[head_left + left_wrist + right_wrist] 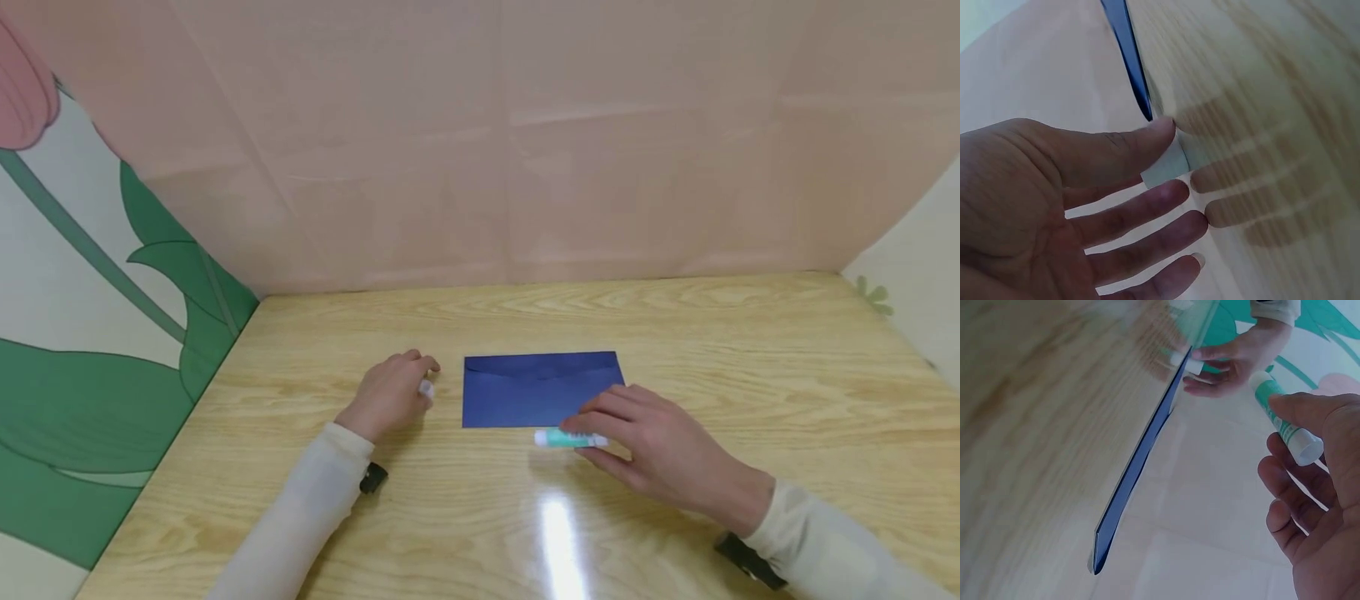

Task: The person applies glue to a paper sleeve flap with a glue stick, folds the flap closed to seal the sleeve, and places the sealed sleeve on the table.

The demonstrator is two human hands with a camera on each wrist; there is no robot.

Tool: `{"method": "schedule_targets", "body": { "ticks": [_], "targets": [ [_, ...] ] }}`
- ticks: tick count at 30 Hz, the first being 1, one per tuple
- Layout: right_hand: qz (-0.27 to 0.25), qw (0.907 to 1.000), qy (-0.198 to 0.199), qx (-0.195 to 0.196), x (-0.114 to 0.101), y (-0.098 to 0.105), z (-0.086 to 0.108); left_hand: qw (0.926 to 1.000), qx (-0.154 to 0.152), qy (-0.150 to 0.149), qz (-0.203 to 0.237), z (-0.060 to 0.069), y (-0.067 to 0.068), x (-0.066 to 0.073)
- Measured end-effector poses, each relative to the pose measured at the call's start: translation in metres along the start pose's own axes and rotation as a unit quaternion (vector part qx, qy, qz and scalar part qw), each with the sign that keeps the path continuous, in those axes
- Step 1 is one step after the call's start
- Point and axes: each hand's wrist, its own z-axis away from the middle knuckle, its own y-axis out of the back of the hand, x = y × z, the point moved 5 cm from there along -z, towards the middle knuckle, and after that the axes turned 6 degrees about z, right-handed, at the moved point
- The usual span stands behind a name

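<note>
A blue envelope (517, 396) lies on the wooden table, its flap edge along the far side. Just in front of its near edge, my right hand (667, 454) pinches a green and white glue stick (557, 438) between thumb and fingers, held sideways above the tabletop. The right wrist view shows the glue stick (1288, 428) with its white end towards the palm. To the left of the envelope, my left hand (387, 396) pinches a small white cap (427, 389) between thumb and index finger, close to the table. The other fingers (1147, 244) are loosely spread.
The light wooden table (420, 533) reaches back to a pink covered wall (495, 167). A green leaf pattern (90, 433) covers the panel on the left. Dark wrist devices (750, 560) sit under the white sleeves (300, 508).
</note>
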Motion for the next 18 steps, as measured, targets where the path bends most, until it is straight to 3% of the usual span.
{"method": "schedule_targets", "body": {
  "ticks": [10, 18],
  "targets": [
    [0.000, 0.9999, 0.000, -0.012, 0.0000, -0.0027, 0.0023, 0.9999, 0.007, -0.011, 0.003, 0.0009, -0.0015, 0.0032],
    [0.006, 0.9999, -0.001, -0.016, -0.0002, -0.0022, 0.0032, 0.9991, 0.034, -0.020, -0.017, 0.0015, 0.0009, 0.0077]
  ]
}}
